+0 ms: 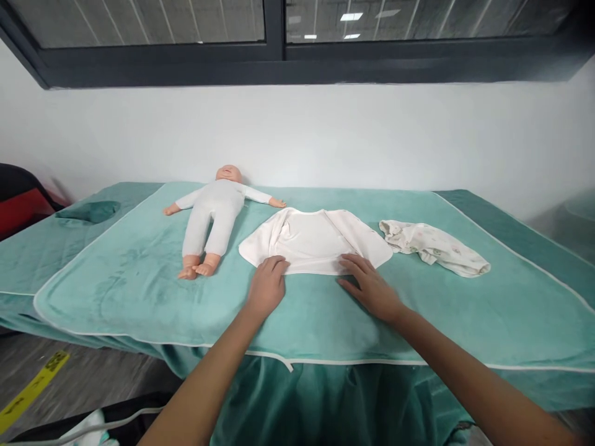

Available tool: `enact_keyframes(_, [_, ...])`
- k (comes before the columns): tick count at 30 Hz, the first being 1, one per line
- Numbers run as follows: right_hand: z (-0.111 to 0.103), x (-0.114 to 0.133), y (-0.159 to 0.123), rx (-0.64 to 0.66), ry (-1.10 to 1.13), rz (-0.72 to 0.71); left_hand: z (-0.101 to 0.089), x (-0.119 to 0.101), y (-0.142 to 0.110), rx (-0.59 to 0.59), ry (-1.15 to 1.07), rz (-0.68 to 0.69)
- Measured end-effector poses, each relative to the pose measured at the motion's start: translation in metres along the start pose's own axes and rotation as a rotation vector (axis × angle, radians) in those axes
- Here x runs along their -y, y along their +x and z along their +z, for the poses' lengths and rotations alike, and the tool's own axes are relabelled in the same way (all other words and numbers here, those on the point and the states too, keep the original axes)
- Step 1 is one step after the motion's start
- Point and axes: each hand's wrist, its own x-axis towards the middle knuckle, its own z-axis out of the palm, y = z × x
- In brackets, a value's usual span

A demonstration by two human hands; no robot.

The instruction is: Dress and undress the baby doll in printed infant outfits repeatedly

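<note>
lying flat on teal blanket [304, 319], white baby top [312, 236] looks light, soft; l hand [268, 286] & r hand [370, 287] on hem [313, 272], fingers slightly apart, gripping nothing; prob best pinched @ hem ends.

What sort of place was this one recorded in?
Possibly a training or demonstration room: a baby doll lies near a small white top on a green-covered surface, a yellow printed strip is on the floor, and panel lights show in the dark-framed window.

Bright, diffuse light; rectangular glare patches [351, 17] in window [275, 37]; edges stretched.
</note>
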Motion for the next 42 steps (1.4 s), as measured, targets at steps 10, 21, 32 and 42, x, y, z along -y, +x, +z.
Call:
enact_keyframes(10, [-0.012, -0.002, 0.009, -0.022, -0.196, -0.039, -0.009, -0.01, 0.008, 0.056, 0.15, -0.097])
enact_keyframes(21, [-0.029, -0.031, 0.008, -0.111, -0.014, 0.076, -0.007, -0.009, 0.003, 0.018, 0.204, -0.163])
enact_keyframes(32, [-0.028, -0.123, 0.04, -0.248, -0.109, 0.379, -0.012, 0.006, 0.01, -0.343, 0.029, -0.295])
enact_keyframes(42, [-0.032, -0.134, 0.053, -0.144, -0.155, 0.5, -0.019, 0.072, 0.052, -0.399, -0.098, -0.636])
